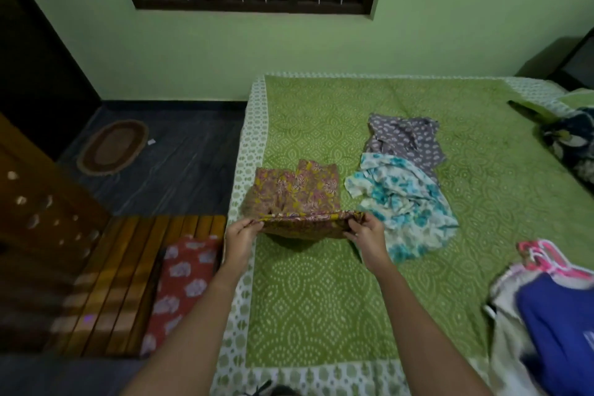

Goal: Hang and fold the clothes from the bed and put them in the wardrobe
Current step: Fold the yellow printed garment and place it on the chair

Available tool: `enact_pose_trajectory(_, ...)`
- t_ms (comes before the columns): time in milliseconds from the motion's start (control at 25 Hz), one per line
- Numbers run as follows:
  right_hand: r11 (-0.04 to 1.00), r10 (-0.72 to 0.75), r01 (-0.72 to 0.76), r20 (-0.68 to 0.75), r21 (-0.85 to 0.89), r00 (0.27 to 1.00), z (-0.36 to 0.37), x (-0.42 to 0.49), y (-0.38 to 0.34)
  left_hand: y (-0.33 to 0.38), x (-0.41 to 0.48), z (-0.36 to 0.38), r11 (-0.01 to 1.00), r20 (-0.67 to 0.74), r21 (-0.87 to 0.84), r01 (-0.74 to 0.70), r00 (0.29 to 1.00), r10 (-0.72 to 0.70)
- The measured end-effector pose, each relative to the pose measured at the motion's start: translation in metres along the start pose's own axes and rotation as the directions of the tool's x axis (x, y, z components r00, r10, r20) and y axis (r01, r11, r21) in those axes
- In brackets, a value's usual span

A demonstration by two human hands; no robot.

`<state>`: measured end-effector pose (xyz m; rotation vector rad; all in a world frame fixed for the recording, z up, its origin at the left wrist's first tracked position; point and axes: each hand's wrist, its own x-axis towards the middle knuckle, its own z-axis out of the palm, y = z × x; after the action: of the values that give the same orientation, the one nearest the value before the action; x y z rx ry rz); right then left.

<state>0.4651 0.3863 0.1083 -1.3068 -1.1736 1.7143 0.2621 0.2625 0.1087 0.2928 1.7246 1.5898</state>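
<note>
A yellow and pink floral garment lies on the green bedspread near the bed's left edge, its near part folded over and lifted. My left hand pinches the fold's left end. At the fold's right end, my right hand grips the cloth. A white and turquoise floral garment lies crumpled just right of it. Behind that is a grey printed garment. At the right edge lie a blue garment and pink hangers.
A red printed cloth lies on a wooden slatted bench left of the bed. A dark wooden cabinet stands at far left. An oval mat is on the dark floor. A dark floral pillow sits at far right.
</note>
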Motion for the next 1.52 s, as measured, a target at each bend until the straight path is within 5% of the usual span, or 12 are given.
enact_pose_trajectory(400,0.949,0.170,-0.189,-0.096,-0.251,0.981,-0.062,-0.086,0.115,-0.128,-0.096,-0.036,0.957,-0.052,0.086,0.277,0.960,-0.273)
enact_pose_trajectory(960,0.829,0.291,-0.328,-0.151,-0.453,0.945,-0.106,-0.152,0.232,-0.258,-0.162,-0.071,0.856,-0.056,0.352,0.378,0.922,-0.384)
enact_pose_trajectory(1200,0.843,0.469,-0.494,-0.158,-0.213,0.869,-0.107,-0.153,0.251,-0.278,-0.162,-0.070,0.807,-0.200,0.328,0.491,0.871,-0.448)
enact_pose_trajectory(1320,0.846,0.532,-0.534,-0.077,-0.005,0.843,-0.091,-0.145,0.248,-0.267,-0.154,-0.053,0.835,-0.107,0.209,0.508,0.861,-0.497)
enact_pose_trajectory(1520,0.795,0.607,-0.607,0.018,0.004,0.794,-0.058,-0.127,0.248,-0.261,-0.136,-0.036,0.835,-0.051,0.094,0.542,0.840,-0.540)
